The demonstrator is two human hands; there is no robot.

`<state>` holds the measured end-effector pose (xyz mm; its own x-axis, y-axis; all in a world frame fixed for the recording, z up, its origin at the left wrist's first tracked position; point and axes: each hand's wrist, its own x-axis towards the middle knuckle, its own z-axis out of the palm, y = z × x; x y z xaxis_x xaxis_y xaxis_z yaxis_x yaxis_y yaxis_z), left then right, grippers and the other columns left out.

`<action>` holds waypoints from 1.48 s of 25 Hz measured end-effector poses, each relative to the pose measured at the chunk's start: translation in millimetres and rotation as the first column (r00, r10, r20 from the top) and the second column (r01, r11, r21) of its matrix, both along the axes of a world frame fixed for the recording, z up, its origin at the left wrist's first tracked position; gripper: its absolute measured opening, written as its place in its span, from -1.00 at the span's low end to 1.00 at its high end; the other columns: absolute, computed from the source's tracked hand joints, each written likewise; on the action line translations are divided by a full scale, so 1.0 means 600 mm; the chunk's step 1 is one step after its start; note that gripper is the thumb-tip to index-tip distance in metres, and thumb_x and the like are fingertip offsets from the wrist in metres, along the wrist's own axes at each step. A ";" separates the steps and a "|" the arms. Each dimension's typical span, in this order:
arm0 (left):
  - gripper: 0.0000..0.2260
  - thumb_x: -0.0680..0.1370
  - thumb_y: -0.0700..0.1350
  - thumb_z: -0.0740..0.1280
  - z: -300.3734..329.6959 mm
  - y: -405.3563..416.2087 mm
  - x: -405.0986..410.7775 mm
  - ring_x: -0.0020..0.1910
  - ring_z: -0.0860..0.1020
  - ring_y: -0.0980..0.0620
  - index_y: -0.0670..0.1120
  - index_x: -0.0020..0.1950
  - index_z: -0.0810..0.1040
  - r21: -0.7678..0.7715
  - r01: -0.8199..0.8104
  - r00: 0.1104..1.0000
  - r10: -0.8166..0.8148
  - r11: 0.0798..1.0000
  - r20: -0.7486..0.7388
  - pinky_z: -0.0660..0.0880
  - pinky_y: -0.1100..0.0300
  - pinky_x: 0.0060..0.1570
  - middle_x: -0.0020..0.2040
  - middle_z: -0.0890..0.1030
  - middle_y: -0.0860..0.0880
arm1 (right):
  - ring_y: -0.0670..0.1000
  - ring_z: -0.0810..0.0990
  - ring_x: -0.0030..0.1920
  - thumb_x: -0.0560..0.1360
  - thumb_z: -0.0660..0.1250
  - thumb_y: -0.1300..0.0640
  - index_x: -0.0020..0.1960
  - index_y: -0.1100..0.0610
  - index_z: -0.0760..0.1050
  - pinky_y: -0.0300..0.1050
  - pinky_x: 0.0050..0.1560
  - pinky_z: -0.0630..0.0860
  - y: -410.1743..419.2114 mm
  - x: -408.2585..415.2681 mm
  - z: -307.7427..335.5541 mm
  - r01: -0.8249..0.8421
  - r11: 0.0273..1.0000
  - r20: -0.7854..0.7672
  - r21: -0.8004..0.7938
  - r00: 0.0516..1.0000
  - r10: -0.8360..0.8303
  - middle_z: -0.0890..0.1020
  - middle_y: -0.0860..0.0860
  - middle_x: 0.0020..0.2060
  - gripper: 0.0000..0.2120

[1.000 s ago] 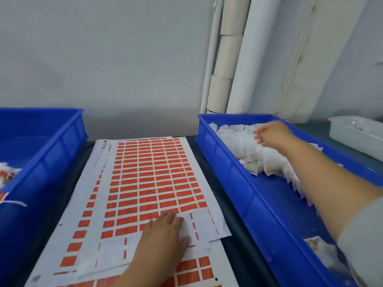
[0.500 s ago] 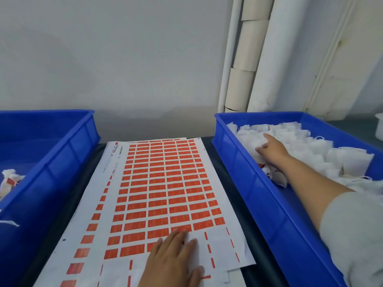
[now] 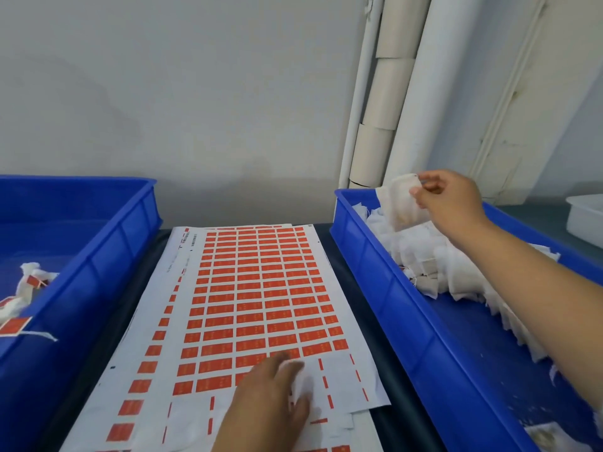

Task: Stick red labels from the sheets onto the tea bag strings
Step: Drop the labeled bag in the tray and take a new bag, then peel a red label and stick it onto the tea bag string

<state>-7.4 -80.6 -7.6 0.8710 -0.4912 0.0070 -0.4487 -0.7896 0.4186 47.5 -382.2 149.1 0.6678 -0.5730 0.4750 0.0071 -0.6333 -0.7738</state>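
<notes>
A white sheet of red labels (image 3: 257,298) lies flat on the dark table between two blue bins. My left hand (image 3: 270,402) rests flat on the sheet's near end, fingers straight, where labels have been peeled off. My right hand (image 3: 447,197) is raised over the right blue bin (image 3: 385,288) and pinches a white tea bag (image 3: 404,203) lifted above the heap of white tea bags (image 3: 430,259). The left blue bin (image 3: 98,256) holds a few tea bags with red labels (image 3: 29,285).
White rolls and a pipe (image 3: 381,93) lean against the grey wall behind the right bin. A white plastic tray (image 3: 584,220) sits at the far right. More label sheets lie under the top one at the near edge.
My right hand has come up out of the tea bag heap with one bag pinched in it. My left hand has stayed on the sheet.
</notes>
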 end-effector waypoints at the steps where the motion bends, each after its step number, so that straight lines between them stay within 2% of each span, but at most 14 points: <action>1: -0.54 0.50 0.28 0.20 0.019 0.003 -0.004 0.42 0.22 0.19 0.29 0.38 0.23 -0.113 -0.052 0.999 0.052 0.992 -0.004 0.21 0.13 0.38 0.47 0.19 0.26 | -0.03 0.56 -0.27 0.48 0.38 0.23 0.03 0.03 0.52 -0.14 -0.07 0.51 0.025 -0.018 0.018 -0.048 0.999 0.021 0.000 0.999 0.048 0.58 0.00 -0.19 -0.83; 4: -0.54 0.36 0.31 0.26 0.098 0.018 -0.011 0.09 0.46 0.28 0.40 0.21 0.21 -0.472 -0.121 0.992 0.119 0.873 -0.034 0.47 0.31 0.04 0.25 0.36 0.32 | -0.16 0.57 -0.37 0.45 0.42 0.26 -0.04 0.00 0.55 -0.33 -0.22 0.52 0.122 -0.076 0.042 -0.215 0.976 0.001 0.021 0.977 0.215 0.58 -0.07 -0.28 -0.81; 7: -0.38 0.24 0.33 0.28 0.161 0.038 -0.010 -0.05 0.42 0.31 0.35 0.29 0.23 -0.652 -0.089 0.994 0.108 0.753 -0.011 0.40 0.36 -0.11 0.10 0.31 0.36 | -0.18 0.62 -0.28 0.43 0.42 0.27 0.02 -0.11 0.50 -0.36 -0.21 0.51 0.227 -0.133 0.013 -0.362 0.930 -0.171 0.061 0.914 0.368 0.63 -0.04 -0.32 -0.68; 10: -0.55 0.40 0.16 0.39 0.171 0.065 -0.010 0.02 0.43 0.26 0.21 0.27 0.41 -0.593 -0.069 0.997 0.042 0.802 -0.060 0.39 0.37 -0.11 0.05 0.40 0.34 | -0.11 0.67 -0.24 0.42 0.44 0.26 0.11 -0.23 0.37 -0.38 -0.28 0.53 0.316 -0.182 -0.029 -0.528 0.829 -0.295 0.185 0.775 0.559 0.68 -0.04 -0.25 -0.52; 12: -0.90 0.49 0.04 0.37 0.150 0.088 -0.017 -0.08 0.52 0.24 0.20 -0.01 0.56 -0.563 -0.082 0.993 0.022 0.822 -0.112 0.37 0.44 -0.21 -0.09 0.54 0.32 | -0.09 0.67 -0.24 0.44 0.42 0.26 0.11 -0.23 0.39 -0.36 -0.24 0.55 0.351 -0.200 -0.057 -0.591 0.762 -0.322 0.267 0.690 0.648 0.68 -0.02 -0.26 -0.54; 13: -0.94 0.50 0.01 0.36 0.134 0.100 -0.021 -0.14 0.54 0.24 0.19 -0.13 0.58 -0.546 -0.097 0.991 0.031 0.832 -0.130 0.39 0.43 -0.23 -0.17 0.58 0.28 | -0.10 0.67 -0.26 0.45 0.41 0.24 0.11 -0.21 0.43 -0.34 -0.22 0.56 0.363 -0.204 -0.073 -0.604 0.755 -0.352 0.256 0.669 0.655 0.68 -0.03 -0.27 -0.59; 17: -0.96 0.49 0.01 0.38 0.084 0.134 -0.041 -0.24 0.53 0.25 0.15 -0.08 0.59 -0.412 -0.116 0.986 0.056 0.904 -0.156 0.40 0.50 -0.29 -0.21 0.59 0.22 | -0.21 0.63 -0.29 0.44 0.43 0.04 -0.18 -0.16 0.57 -0.42 -0.27 0.53 0.384 -0.208 -0.129 -0.581 0.806 -0.491 0.115 0.672 0.555 0.64 -0.20 -0.35 -0.90; 20: -0.77 0.45 0.03 0.42 0.072 0.148 -0.045 -0.25 0.52 0.25 0.23 0.00 0.42 -0.369 -0.128 0.976 0.052 0.920 -0.210 0.41 0.51 -0.33 -0.18 0.53 0.23 | -0.22 0.58 -0.17 0.47 0.39 0.00 -0.26 -0.18 0.50 -0.48 -0.25 0.47 0.382 -0.203 -0.157 -0.633 0.774 -0.590 0.009 0.621 0.515 0.56 -0.28 -0.17 -0.84; 22: -0.73 0.45 0.02 0.42 0.070 0.153 -0.045 -0.25 0.52 0.25 0.24 0.01 0.38 -0.361 -0.127 0.977 0.052 0.924 -0.209 0.42 0.51 -0.34 -0.20 0.52 0.23 | -0.20 0.59 -0.12 0.50 0.35 0.03 -0.24 -0.16 0.47 -0.44 -0.21 0.50 0.381 -0.201 -0.171 -0.655 0.751 -0.557 0.086 0.593 0.581 0.52 -0.32 -0.02 -0.84; 25: -0.78 0.45 0.03 0.42 0.071 0.156 -0.045 -0.22 0.52 0.22 0.21 -0.03 0.41 -0.354 -0.113 0.980 0.045 0.928 -0.195 0.40 0.52 -0.32 -0.15 0.53 0.19 | -0.12 0.66 -0.24 0.53 0.31 0.13 -0.13 -0.05 0.48 -0.31 -0.22 0.58 0.383 -0.199 -0.183 -0.616 0.723 -0.455 0.313 0.571 0.684 0.65 -0.16 -0.21 -0.89; 28: -0.80 0.44 0.04 0.42 0.071 0.153 -0.040 -0.20 0.50 0.22 0.19 -0.04 0.44 -0.351 -0.090 0.985 0.030 0.932 -0.171 0.41 0.50 -0.27 -0.13 0.52 0.18 | -0.14 0.66 -0.24 0.49 0.36 0.16 -0.05 -0.11 0.48 -0.37 -0.23 0.55 0.382 -0.194 -0.187 -0.587 0.700 -0.404 0.406 0.572 0.714 0.65 -0.15 -0.30 -0.83; 30: -0.82 0.44 0.03 0.43 0.073 0.151 -0.036 -0.19 0.50 0.23 0.20 -0.10 0.44 -0.362 -0.077 0.988 0.023 0.929 -0.152 0.40 0.50 -0.23 -0.13 0.53 0.18 | -0.19 0.62 -0.23 0.41 0.45 0.10 -0.04 -0.23 0.50 -0.42 -0.26 0.50 0.380 -0.191 -0.189 -0.623 0.688 -0.433 0.372 0.540 0.722 0.63 -0.21 -0.28 -0.74; 33: -0.84 0.44 0.03 0.43 0.075 0.150 -0.028 -0.20 0.52 0.24 0.19 -0.21 0.45 -0.362 -0.050 0.991 0.001 0.931 -0.135 0.40 0.53 -0.27 -0.19 0.53 0.22 | -0.15 0.57 -0.27 0.41 0.45 -0.02 -0.25 -0.21 0.60 -0.36 -0.31 0.50 0.375 -0.187 -0.186 -0.655 0.731 -0.498 0.192 0.577 0.647 0.63 -0.16 -0.30 -0.90; 37: -0.86 0.45 0.02 0.40 0.072 0.153 -0.022 -0.24 0.48 0.35 0.21 -0.22 0.47 -0.397 -0.057 0.990 0.002 0.916 -0.139 0.36 0.57 -0.37 -0.22 0.49 0.33 | -0.25 0.59 -0.21 0.48 0.34 -0.04 -0.31 -0.25 0.59 -0.45 -0.26 0.46 0.357 -0.191 -0.173 -0.631 0.739 -0.472 0.238 0.590 0.656 0.64 -0.30 -0.27 -0.78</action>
